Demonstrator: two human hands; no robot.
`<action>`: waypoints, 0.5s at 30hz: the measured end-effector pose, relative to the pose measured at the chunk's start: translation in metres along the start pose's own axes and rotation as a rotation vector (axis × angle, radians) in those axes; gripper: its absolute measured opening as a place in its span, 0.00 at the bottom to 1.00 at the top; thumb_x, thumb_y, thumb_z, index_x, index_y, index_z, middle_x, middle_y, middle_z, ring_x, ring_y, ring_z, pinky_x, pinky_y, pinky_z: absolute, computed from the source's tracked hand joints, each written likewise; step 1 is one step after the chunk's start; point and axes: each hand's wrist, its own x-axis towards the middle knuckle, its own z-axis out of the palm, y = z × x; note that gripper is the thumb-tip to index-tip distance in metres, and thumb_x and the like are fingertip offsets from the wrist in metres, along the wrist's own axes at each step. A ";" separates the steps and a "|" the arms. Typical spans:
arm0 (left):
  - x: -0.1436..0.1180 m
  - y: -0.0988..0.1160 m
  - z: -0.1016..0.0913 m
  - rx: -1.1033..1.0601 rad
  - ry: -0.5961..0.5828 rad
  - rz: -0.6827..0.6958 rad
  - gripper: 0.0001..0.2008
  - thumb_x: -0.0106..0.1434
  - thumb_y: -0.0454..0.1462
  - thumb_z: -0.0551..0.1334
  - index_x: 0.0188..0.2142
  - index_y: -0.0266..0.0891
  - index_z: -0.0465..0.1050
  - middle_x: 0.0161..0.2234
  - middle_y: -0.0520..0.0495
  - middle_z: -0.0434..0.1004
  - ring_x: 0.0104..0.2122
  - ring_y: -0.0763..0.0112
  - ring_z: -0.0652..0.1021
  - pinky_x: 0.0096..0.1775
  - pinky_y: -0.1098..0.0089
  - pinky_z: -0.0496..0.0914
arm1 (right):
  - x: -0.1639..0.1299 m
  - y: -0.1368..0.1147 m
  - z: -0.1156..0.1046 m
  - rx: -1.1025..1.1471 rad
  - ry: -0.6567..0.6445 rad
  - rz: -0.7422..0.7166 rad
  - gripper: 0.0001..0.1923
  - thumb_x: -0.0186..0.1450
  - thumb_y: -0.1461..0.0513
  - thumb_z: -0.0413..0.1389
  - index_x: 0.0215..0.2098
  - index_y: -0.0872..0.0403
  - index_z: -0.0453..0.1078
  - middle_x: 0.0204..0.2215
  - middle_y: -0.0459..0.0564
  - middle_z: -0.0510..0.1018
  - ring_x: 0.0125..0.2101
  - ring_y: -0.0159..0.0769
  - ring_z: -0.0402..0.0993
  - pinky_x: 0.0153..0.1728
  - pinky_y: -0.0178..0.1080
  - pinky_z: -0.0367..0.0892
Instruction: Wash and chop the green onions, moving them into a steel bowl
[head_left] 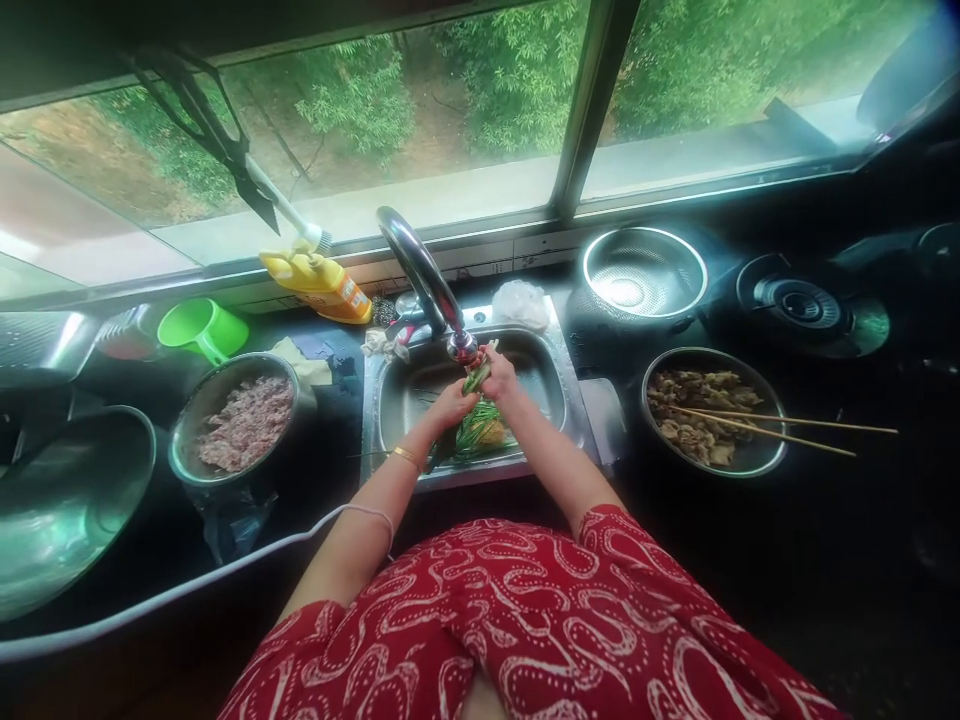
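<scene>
Right now both hands meet over the sink, set in the middle of the bench along its far edge, just under the curved tap. The left hand has its fingers curled shut around the lower part of a bunch of green stalks, and the right hand pinches the upper end of the same bunch, close to the spout. To do this rinse well, I judge it best to keep the bunch directly below the spout, loosen the grip a little so water can run between the stalks, and turn them slowly while rubbing along their length. More greens lie in the basin below the hands, on something yellow that I cannot make out.

The stalks look thin, long and bright green, paler at the top end; whether water is running is too small to tell.

Toward the left edge of the bench stands a bowl of minced meat; toward the right, a bowl of cooked pieces with chopsticks laid across it.
</scene>
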 end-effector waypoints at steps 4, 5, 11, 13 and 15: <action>0.002 0.008 0.005 0.095 0.012 -0.018 0.03 0.49 0.34 0.58 0.26 0.37 0.67 0.18 0.58 0.60 0.18 0.80 0.59 0.23 0.74 0.54 | 0.022 -0.018 -0.008 0.047 0.054 0.029 0.11 0.69 0.62 0.47 0.27 0.51 0.57 0.13 0.34 0.59 0.12 0.23 0.55 0.20 0.29 0.65; 0.000 0.008 0.004 0.123 0.003 -0.024 0.02 0.49 0.34 0.58 0.25 0.37 0.67 0.17 0.58 0.60 0.18 0.79 0.60 0.23 0.74 0.54 | 0.028 -0.027 -0.013 0.037 0.101 -0.009 0.11 0.69 0.64 0.45 0.27 0.51 0.56 0.13 0.33 0.57 0.11 0.23 0.53 0.19 0.28 0.63; -0.022 -0.008 -0.021 -0.011 0.211 -0.056 0.09 0.48 0.38 0.61 0.30 0.37 0.68 0.21 0.57 0.67 0.22 0.77 0.67 0.27 0.73 0.60 | 0.044 -0.068 -0.076 -0.722 0.306 -0.264 0.08 0.66 0.67 0.43 0.33 0.51 0.61 0.17 0.35 0.62 0.16 0.24 0.58 0.24 0.29 0.64; -0.024 -0.012 -0.030 -0.201 0.398 -0.027 0.13 0.48 0.39 0.63 0.33 0.38 0.67 0.25 0.55 0.70 0.26 0.76 0.70 0.31 0.73 0.63 | 0.035 -0.055 -0.098 -1.362 0.166 -0.227 0.06 0.62 0.66 0.49 0.36 0.53 0.66 0.24 0.42 0.71 0.24 0.28 0.69 0.31 0.32 0.68; -0.024 -0.012 -0.036 -0.389 0.479 -0.004 0.15 0.47 0.40 0.64 0.35 0.38 0.66 0.28 0.53 0.73 0.29 0.75 0.73 0.34 0.73 0.65 | 0.022 -0.035 -0.116 -1.809 0.023 -0.161 0.07 0.57 0.66 0.57 0.36 0.54 0.70 0.30 0.51 0.77 0.34 0.35 0.74 0.39 0.37 0.68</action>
